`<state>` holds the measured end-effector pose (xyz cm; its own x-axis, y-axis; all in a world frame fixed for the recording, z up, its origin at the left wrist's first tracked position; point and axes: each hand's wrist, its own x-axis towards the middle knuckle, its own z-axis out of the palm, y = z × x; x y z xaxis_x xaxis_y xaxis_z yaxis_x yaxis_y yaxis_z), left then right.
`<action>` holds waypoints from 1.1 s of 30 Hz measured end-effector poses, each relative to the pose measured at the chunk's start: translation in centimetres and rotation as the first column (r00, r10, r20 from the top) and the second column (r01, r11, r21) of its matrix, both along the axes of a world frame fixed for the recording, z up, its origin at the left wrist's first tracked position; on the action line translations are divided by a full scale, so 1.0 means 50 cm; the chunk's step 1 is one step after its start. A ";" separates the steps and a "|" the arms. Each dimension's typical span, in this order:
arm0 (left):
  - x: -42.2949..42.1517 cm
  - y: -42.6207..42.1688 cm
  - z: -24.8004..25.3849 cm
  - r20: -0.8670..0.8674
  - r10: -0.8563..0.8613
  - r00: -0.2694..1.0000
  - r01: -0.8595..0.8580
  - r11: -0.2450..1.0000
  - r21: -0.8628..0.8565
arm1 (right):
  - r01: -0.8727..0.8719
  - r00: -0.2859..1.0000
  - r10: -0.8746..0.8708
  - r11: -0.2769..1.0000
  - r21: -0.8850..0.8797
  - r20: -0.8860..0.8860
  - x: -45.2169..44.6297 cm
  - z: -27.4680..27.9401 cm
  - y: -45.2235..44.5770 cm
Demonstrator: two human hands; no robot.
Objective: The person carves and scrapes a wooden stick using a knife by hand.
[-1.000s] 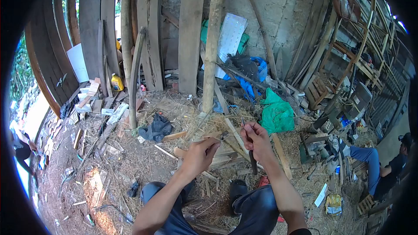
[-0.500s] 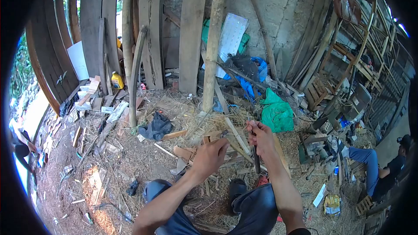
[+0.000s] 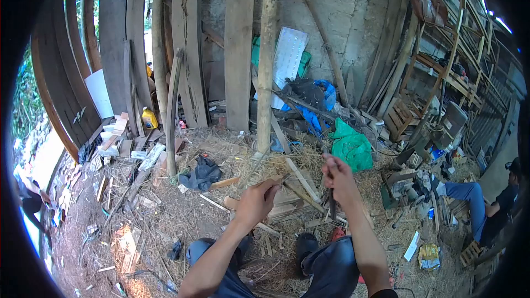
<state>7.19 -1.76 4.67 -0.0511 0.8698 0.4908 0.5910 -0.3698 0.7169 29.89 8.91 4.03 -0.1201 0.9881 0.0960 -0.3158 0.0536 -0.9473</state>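
My left hand (image 3: 255, 201) is closed in a pinch left of centre, above the wood scraps; a small dark tip of something sticks out past its fingers, too small to name. To the right, my right hand (image 3: 340, 179) is wrapped round a slim tool with a dark handle (image 3: 332, 207) that hangs below the fist. The tool's upper end is hard to make out. The two hands are apart, both held over the littered ground in front of my knees.
A wooden post (image 3: 265, 66) stands ahead, with a green sack (image 3: 351, 144) to its right and a black cloth (image 3: 203, 173) to its left. Another person (image 3: 499, 204) sits at the far right beside scrap and machinery. A yellow bottle (image 3: 149, 117) stands near the planks.
My right hand has moved slightly right, and the gap between my hands is wider. The view has tilted a little, so the background sits lower.
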 end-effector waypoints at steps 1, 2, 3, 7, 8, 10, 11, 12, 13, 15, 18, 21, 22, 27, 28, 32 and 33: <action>-0.001 -0.005 0.005 0.006 -0.001 1.000 0.001 0.997 -0.072 | -0.091 0.995 0.091 0.996 -0.004 0.026 -0.019 -0.001 -0.010; 0.000 -0.006 0.004 0.006 -0.004 1.000 0.005 0.997 -0.077 | -0.182 0.982 0.183 0.983 -0.014 0.055 -0.034 -0.002 -0.021; 0.002 -0.006 0.002 0.005 -0.015 1.000 0.015 0.999 -0.043 | -0.180 0.982 0.181 0.983 -0.019 0.059 -0.047 0.001 -0.033; 0.001 0.009 -0.017 0.047 -0.030 0.998 0.025 0.995 0.101 | -0.267 0.959 0.270 0.962 -0.052 0.083 -0.073 0.013 -0.044; -0.001 0.009 -0.023 0.056 -0.021 0.998 0.015 0.995 0.096 | -0.291 0.950 0.296 0.955 -0.064 0.097 -0.078 0.007 -0.047; 0.000 0.009 -0.013 0.103 -0.054 0.993 0.047 0.996 0.072 | -0.319 0.938 0.327 0.944 -0.086 0.116 -0.090 0.000 -0.054; 0.001 0.010 -0.015 0.108 -0.049 0.993 0.042 0.997 0.067 | -0.332 0.936 0.339 0.940 -0.079 0.099 -0.097 -0.004 -0.059; 0.000 0.014 -0.016 0.119 -0.055 0.991 0.045 0.995 0.084 | -0.347 0.933 0.351 0.936 -0.068 0.082 -0.103 -0.004 -0.060; -0.001 0.015 -0.018 0.130 -0.060 0.990 0.048 0.994 0.098 | -0.352 0.930 0.358 0.933 -0.073 0.085 -0.105 -0.001 -0.062; -0.007 0.015 -0.015 0.147 -0.027 0.989 0.019 0.998 0.059 | -0.315 0.936 0.319 0.948 -0.045 0.147 -0.104 0.010 -0.060; -0.019 0.013 -0.004 0.193 0.027 0.981 -0.031 0.999 0.014 | -0.172 0.976 0.181 0.982 -0.081 0.125 -0.101 0.003 -0.056; -0.031 0.016 0.003 0.217 0.044 0.975 -0.045 0.999 -0.002 | -0.202 0.978 0.201 0.979 0.009 0.059 -0.106 0.029 -0.069; -0.030 0.016 0.003 0.211 0.036 0.977 -0.034 0.999 -0.014 | -0.192 0.980 0.192 0.981 -0.003 0.051 -0.120 0.045 -0.086; 0.000 0.020 -0.015 0.198 -0.038 0.979 0.022 0.996 0.084 | -0.263 0.964 0.265 0.964 -0.044 0.041 -0.132 0.028 -0.079; -0.001 0.017 -0.012 0.192 -0.042 0.980 0.036 0.999 0.031 | -0.197 0.980 0.197 0.980 -0.029 -0.008 -0.124 0.031 -0.072; -0.011 0.013 -0.009 0.179 -0.044 0.983 0.044 0.999 0.002 | -0.064 0.997 0.064 0.998 0.003 -0.035 -0.090 0.029 -0.046; -0.012 0.011 -0.005 0.154 -0.031 0.988 0.041 0.997 -0.061 | -0.051 0.998 0.051 0.998 -0.020 -0.035 -0.088 0.032 -0.051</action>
<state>6.60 -1.24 4.42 -0.0892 0.9015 0.4235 0.4601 -0.3399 0.8202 25.50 6.37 5.64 -0.1675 0.9826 0.0800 -0.3498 0.0167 -0.9367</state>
